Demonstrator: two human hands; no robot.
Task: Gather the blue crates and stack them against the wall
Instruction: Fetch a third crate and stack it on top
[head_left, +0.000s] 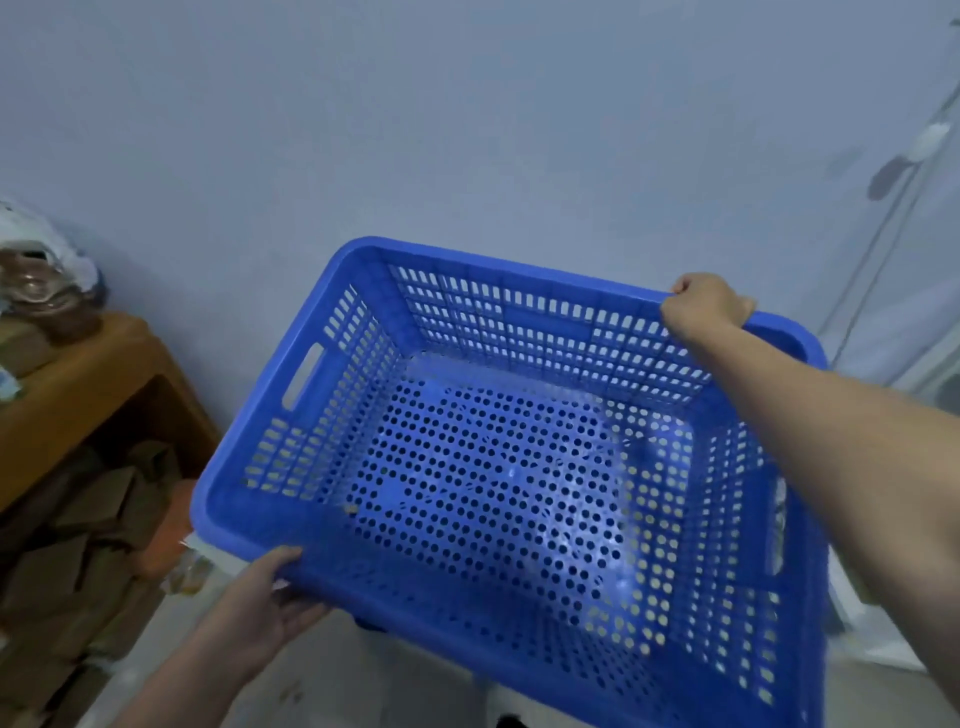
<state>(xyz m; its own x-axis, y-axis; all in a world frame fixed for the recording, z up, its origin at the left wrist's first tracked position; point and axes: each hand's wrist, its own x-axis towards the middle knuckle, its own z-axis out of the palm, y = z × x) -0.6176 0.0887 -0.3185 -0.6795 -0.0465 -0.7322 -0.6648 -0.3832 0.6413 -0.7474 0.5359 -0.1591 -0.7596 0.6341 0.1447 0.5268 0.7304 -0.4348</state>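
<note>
A large blue perforated plastic crate (363, 291) fills the middle of the head view, held up off the floor and tilted, its open top facing me. It is empty inside. My left hand (270, 597) grips the near rim at the lower left corner. My right hand (706, 304) grips the far rim at the upper right, with my forearm reaching across the crate's right side. The pale blue wall (467, 130) stands right behind the crate.
A brown wooden shelf unit (98, 374) stands at the left, with cardboard pieces (93, 525) stuffed below and bagged items (41, 270) on top. At the right edge is a glass partition with a metal rail (893, 208). Grey floor (395, 680) shows below the crate.
</note>
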